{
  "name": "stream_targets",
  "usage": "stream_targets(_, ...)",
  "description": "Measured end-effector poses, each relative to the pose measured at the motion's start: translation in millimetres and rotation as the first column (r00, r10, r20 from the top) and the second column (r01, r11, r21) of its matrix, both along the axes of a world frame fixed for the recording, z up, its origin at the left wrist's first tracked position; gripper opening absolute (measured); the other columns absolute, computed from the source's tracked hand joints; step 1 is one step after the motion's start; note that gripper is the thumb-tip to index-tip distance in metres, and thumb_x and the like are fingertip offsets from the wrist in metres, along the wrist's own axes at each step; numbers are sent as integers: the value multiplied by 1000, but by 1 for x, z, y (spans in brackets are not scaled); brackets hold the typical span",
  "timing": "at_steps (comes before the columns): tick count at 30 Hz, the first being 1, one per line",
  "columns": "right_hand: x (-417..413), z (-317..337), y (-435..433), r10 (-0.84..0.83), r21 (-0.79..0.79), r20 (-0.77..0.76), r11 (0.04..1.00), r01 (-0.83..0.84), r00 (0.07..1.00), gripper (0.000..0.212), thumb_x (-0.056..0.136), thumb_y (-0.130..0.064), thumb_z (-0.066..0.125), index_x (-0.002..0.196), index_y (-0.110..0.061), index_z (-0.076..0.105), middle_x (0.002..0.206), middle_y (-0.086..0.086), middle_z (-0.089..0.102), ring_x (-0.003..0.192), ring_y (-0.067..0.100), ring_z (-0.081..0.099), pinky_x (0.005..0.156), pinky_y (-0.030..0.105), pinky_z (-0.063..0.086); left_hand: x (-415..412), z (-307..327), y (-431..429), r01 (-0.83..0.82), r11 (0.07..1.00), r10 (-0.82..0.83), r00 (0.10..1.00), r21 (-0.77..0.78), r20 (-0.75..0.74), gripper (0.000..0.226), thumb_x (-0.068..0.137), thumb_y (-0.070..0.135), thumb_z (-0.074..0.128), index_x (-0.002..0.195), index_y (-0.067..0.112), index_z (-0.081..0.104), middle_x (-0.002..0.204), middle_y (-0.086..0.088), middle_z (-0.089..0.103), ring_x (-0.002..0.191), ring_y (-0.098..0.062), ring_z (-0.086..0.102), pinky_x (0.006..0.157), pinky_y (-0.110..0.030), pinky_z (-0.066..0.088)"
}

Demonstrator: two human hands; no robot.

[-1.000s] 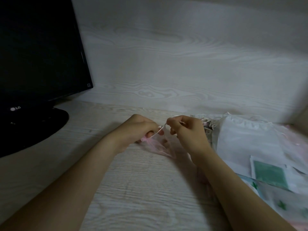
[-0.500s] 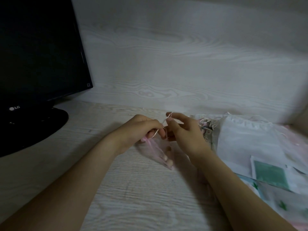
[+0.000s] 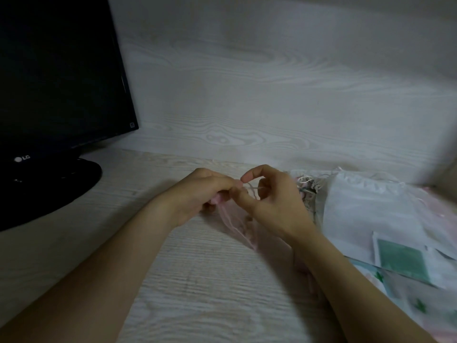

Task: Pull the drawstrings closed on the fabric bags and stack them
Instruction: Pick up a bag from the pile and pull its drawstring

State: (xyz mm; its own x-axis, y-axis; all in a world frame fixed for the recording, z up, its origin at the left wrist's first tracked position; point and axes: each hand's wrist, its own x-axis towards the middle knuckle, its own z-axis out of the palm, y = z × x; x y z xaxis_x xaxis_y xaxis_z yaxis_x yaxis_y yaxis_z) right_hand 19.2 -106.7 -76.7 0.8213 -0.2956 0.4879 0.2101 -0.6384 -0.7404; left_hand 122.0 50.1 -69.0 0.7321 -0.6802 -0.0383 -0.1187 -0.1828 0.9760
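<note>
A small sheer pink bag (image 3: 238, 222) lies on the desk between my hands, mostly under my right wrist. My left hand (image 3: 202, 194) is closed around the bag's gathered top. My right hand (image 3: 274, 204) pinches the thin white drawstring (image 3: 252, 188) just right of the left fist, its forefinger curled above. To the right lies a heap of fabric bags: a white one (image 3: 366, 214) on top, its cords (image 3: 309, 183) bunched at the far end, and one with a green patch (image 3: 401, 259).
A black monitor (image 3: 57, 78) on a round stand (image 3: 49, 191) fills the left side. A pale wood-grain back panel (image 3: 272, 95) rises behind the desk (image 3: 197, 293). More printed bags (image 3: 420, 303) spill toward the right front edge.
My right hand has shifted from a pinch close to the left fist to a raised grip with the forefinger curled over the string. The pink bag's top looks more gathered.
</note>
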Motion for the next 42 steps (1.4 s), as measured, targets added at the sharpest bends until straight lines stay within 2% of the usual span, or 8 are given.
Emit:
stream_targets(4, 2, 0, -5, 24, 13, 81, 1000, -25, 996, 29, 78, -49, 88, 90, -26, 73, 52, -12, 30, 47, 8, 25, 47, 25, 23, 0, 4, 4, 0, 1000, -1, 998, -8, -64, 20, 92, 32, 73, 86, 16, 83, 64, 1, 39, 71, -16, 38, 84, -42, 33)
stream_targets(9, -1, 1, -3, 39, -65, 97, 997, -33, 994, 33, 70, -53, 91, 88, -29, 75, 51, -9, 30, 47, 10, 24, 47, 22, 21, -4, 6, 5, 41, 999, -41, 996, 5, -78, 25, 94, 37, 72, 99, 17, 86, 68, 0, 48, 89, -27, 40, 87, -40, 38)
stream_targets(13, 0, -1, -4, -33, -146, 125, 988, 51, 992, 23, 78, -47, 88, 88, -29, 78, 43, -12, 33, 42, 11, 31, 47, 19, 21, -5, 6, 3, 9, 1000, -8, 1000, 28, -27, 28, 91, 38, 75, 72, 17, 77, 65, 0, 49, 71, -21, 44, 76, -39, 37)
stream_targets(19, 3, -2, -5, -101, -465, 137, 872, 154, 985, 13, 90, -40, 78, 101, -34, 81, 67, -22, 66, 54, -4, 50, 54, 24, 43, 0, 3, -2, -89, 995, 87, 995, 38, 42, 22, 79, 35, 69, 77, 13, 69, 72, -5, 53, 68, -18, 45, 70, -40, 36)
stream_targets(29, 3, -5, -8, -204, -721, 210, 628, 292, 956, 15, 95, -33, 65, 101, -32, 79, 66, -1, 69, 57, 25, 64, 48, 32, 49, -6, -1, -7, -166, 981, 178, 974, -98, 141, 26, 86, 7, 79, 108, 21, 80, 89, 1, 81, 81, -1, 72, 71, -17, 49)
stream_targets(33, 3, -6, -6, -211, -529, 154, 808, 261, 965, 17, 93, -34, 66, 102, -35, 81, 82, -6, 78, 70, 18, 71, 59, 33, 55, -10, -1, -5, -149, 977, 181, 958, -150, 223, 38, 86, 6, 81, 117, 24, 69, 88, -2, 80, 85, -12, 73, 82, -24, 56)
stream_targets(37, 5, -6, -6, -210, -296, 41, 931, 212, 977, 14, 88, -35, 70, 94, -32, 83, 53, -19, 58, 53, 0, 53, 60, 25, 46, -12, -2, -6, -158, 975, 201, 930, -157, 309, 40, 86, 7, 80, 117, 26, 64, 88, 2, 80, 75, 0, 63, 75, -18, 53)
stream_targets(42, 5, -3, -5, -109, -26, -20, 994, 109, 994, 11, 87, -25, 73, 81, -27, 82, 59, -1, 71, 43, 7, 47, 50, 28, 45, -9, -7, -7, -197, 958, 276, 831, -207, 484, 28, 86, 3, 74, 105, 19, 62, 81, 5, 78, 83, -15, 72, 87, -44, 61)
